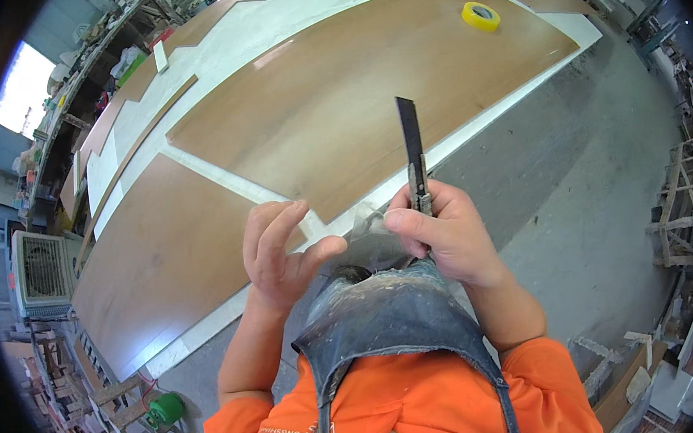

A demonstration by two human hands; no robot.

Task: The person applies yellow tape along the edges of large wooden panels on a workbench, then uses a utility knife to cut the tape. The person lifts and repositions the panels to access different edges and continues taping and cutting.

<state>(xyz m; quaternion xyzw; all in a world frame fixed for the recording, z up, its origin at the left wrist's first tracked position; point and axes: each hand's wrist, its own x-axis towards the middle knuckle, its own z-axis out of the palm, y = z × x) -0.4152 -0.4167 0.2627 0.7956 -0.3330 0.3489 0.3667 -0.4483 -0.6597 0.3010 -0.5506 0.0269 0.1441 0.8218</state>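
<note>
My right hand (446, 228) is closed around a snap-off utility knife (414, 149), held upright in front of me. A long dark blade stands out of its metal holder and points away from me. To the left, my left hand (277, 251) is raised with nothing in it, its thumb apart from the curved fingers. Both hands are above the near edge of a white-topped work table. Beyond them lies a large brown panel (352, 92), with a roll of yellow tape (481, 17) on its far right part. Another brown panel (170, 248) lies to the left.
A thin brown strip (143, 148) lies along the table's far left side. Cluttered shelves (95, 73) run behind it. A boxy fan unit (41, 268) stands at the left, a green object (166, 410) below it. Wooden racks (679, 204) line the right side beyond the grey floor (575, 196).
</note>
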